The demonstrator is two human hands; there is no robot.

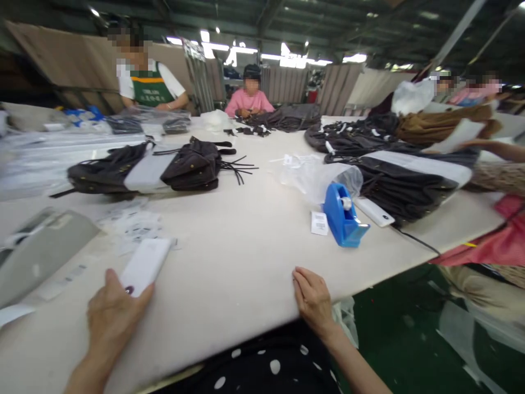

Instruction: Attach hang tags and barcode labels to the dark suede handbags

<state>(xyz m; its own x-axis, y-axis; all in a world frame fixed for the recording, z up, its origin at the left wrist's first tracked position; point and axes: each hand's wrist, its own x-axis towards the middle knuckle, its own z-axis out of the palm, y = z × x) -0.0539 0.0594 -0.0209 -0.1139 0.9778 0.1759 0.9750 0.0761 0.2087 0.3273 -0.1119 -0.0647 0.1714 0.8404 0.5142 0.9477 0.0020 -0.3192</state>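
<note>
My left hand (117, 306) grips the near end of a white rectangular hang tag (150, 262) with a dark round eyelet, its thumb and fingers on opposite edges. The tag lies at or just above the table (229, 246); I cannot tell which. Beyond it are scattered small white labels (139, 224). At the table's near edge rests my right hand (312, 293), its fingers curled together and nothing visible in them. Farther off stand a blue tape dispenser (343, 219) and a small printed label (319, 223). Another white tag (374, 212) lies behind the dispenser.
Dark garments with a pale band (150, 169) lie at centre left. More dark garments (410, 186) are piled right, beside a clear plastic bag (314, 178). A grey machine (49, 246) stands left. People work across the table and at right, one person's arm (496, 148) reaching in.
</note>
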